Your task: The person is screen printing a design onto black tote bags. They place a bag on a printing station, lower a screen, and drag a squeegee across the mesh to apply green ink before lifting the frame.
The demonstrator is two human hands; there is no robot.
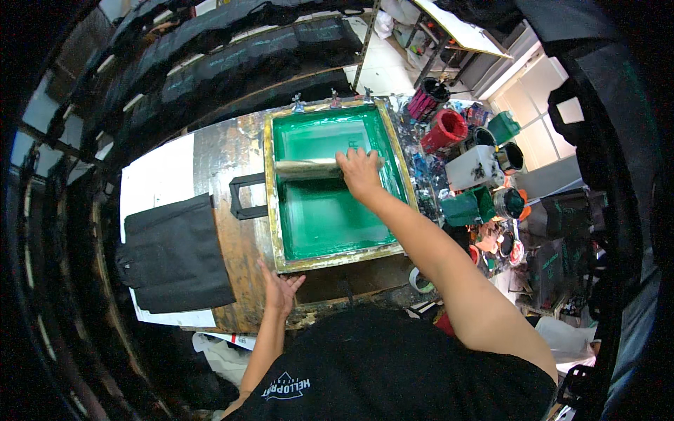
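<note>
While the right hand (pixel 359 172) sits wrapped over the right end of the squeegee (pixel 309 168), fingers closed on the handle, lying crosswise in the upper half of the green-inked screen frame (pixel 335 186) on the worn wooden print table (pixel 225 151). Looks like a stiff bar, light enough for one hand, probably slick wherever ink has crept up, so better gripped along the top of the handle than near the blade. Mesh seems taut but easy to puncture, wet ink all over it. Left hand (pixel 279 289) spread open, pressed flat on the near left corner of the table just below the frame, holding nothing. Black bag handle (pixel 246 196) poking out from under the frame's left edge. Folded black bag (pixel 175 256) lying on white paper further left, well apart. Crowd of ink tubs (pixel 484 165) and cans right beside the frame's right edge, pretty tight for an elbow.
</note>
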